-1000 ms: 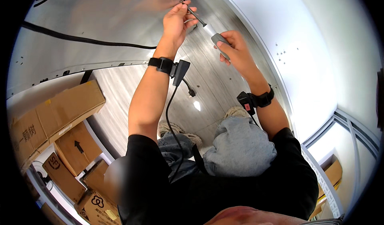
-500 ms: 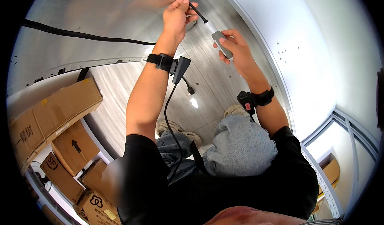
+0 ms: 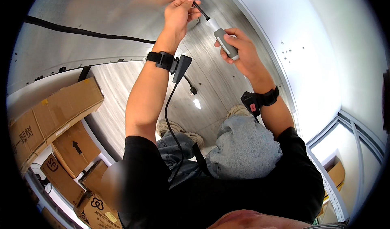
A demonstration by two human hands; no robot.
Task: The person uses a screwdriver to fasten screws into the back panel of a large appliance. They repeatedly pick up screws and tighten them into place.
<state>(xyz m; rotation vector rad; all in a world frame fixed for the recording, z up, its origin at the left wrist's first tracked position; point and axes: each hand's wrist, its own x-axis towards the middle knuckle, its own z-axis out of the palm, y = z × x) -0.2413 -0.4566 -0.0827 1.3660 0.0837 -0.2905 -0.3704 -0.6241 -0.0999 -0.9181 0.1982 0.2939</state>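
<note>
My right hand (image 3: pixel 239 50) wraps around the grey and white handle of a screwdriver (image 3: pixel 224 42), whose dark shaft slants up and left. At the far end of that shaft, my left hand (image 3: pixel 180 14) is closed in a pinch, thumb and forefinger at the tip. The tip meets the edge of a large shiny metal panel (image 3: pixel 118 17). Whether a screw sits between those fingertips is too small to tell.
Several small screws (image 3: pixel 287 52) lie on the white surface (image 3: pixel 317 66) at right. A black cable (image 3: pixel 89 35) crosses the metal panel. A plug (image 3: pixel 193 90) rests on the wood-look floor (image 3: pixel 118 90). Cardboard boxes (image 3: pixel 69 107) are stacked at left.
The screwdriver handle has turned a little in my right hand and shifted slightly up and left. My left hand stays pinched at the tip, with its forearm moved slightly left.
</note>
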